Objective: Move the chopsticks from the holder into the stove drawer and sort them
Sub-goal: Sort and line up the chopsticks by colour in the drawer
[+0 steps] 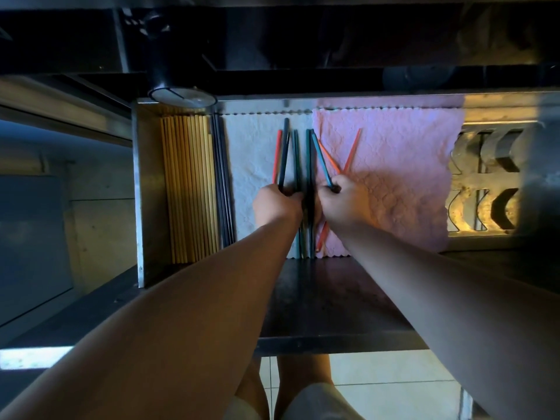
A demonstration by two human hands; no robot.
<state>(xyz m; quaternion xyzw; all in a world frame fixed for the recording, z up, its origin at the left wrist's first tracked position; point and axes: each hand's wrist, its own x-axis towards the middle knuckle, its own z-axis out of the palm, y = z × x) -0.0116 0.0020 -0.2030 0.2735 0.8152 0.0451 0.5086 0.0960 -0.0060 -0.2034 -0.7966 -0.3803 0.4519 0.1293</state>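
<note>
The stove drawer (139, 183) is pulled open below me. Several dark blue-green chopsticks (308, 159) lie lengthwise on a white cloth (251, 153). My left hand (277, 204) grips a dark chopstick (284, 153) with an orange one (276, 156) beside it. My right hand (344, 203) pinches a blue chopstick (321, 160) that tilts to the upper left. Two orange chopsticks (351, 151) lie crossed on a pink cloth (403, 165). Another orange one (321, 237) shows under my right wrist.
A row of pale wooden chopsticks (189, 186) and a few dark ones (224, 183) fill the drawer's left side. A metal rack with curved slots (485, 183) sits at the right. A round knob (181, 95) hangs above the drawer's back left. The dark drawer front (327, 301) lies beneath my forearms.
</note>
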